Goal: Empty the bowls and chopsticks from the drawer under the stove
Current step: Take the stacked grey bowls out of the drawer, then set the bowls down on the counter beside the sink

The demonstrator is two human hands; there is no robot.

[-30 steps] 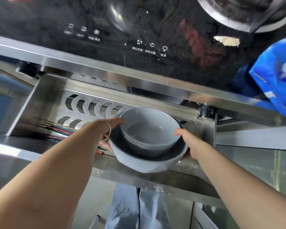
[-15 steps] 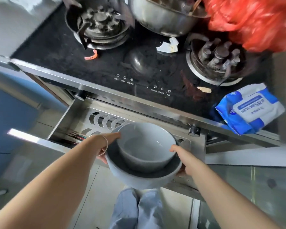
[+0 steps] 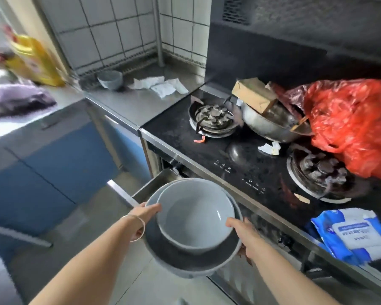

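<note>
Two stacked grey bowls hang in the air in front of the stove, the smaller one nested in a wider, dark-lined one. My left hand grips the stack's left rim and my right hand grips its right rim. The steel drawer under the stove stands open below and behind the bowls, which hide most of its inside. No chopsticks show. Another grey bowl sits on the steel counter at the back left.
On the stove are two burners, a steel basin with a cardboard box, a red plastic bag and a blue wipes pack. White paper scraps lie on the counter. A yellow bottle and blue cabinets are at the left.
Both hands have lifted the stacked bowls up and out of the drawer. My view has swung up and left, bringing the counter and back wall into sight.
</note>
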